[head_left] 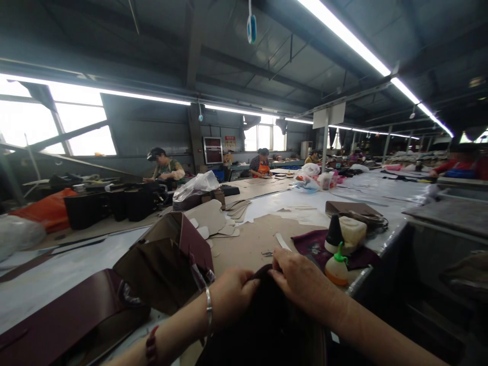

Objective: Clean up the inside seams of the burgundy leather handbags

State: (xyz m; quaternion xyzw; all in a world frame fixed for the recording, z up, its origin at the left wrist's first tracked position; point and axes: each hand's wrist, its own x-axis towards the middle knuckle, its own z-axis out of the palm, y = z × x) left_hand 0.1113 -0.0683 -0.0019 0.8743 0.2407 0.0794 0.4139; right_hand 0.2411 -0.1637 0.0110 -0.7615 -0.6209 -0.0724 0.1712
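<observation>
Along the far left edge of the table [274, 201], an orange sheet [57, 208] lies beside upright black items [143, 203]. Nearer, toward the table's near left corner, a glossy maroon bag [72, 315] lies on its side. Just right of it is a brown bag [160, 269] with a maroon panel. Beyond that bag, pale cut pieces [208, 216] lie loosely stacked, some overlapping, farther from the near edge.

The left hand [232, 295], with a silver bangle [208, 305] and a dark red bracelet [151, 345] at the wrist, is closed, thumb against fingers, pinching the upper edge of a dark soft piece [269, 315]. This piece hangs between the forearms at the near side of the table; its lower part is too dark to make out. Beyond it, a small metal tool [267, 253] lies on the table. The right hand [299, 277] is likewise closed, gripping the same upper edge just beside the left.

Right of that hand, toward the table's right edge, a purple cloth [308, 241] lies under a black cone [334, 231] and an off-white container [353, 234]; a green-capped bottle [337, 269] stands nearer. Behind these, a brown flat bag [353, 211] lies near the right edge.
</observation>
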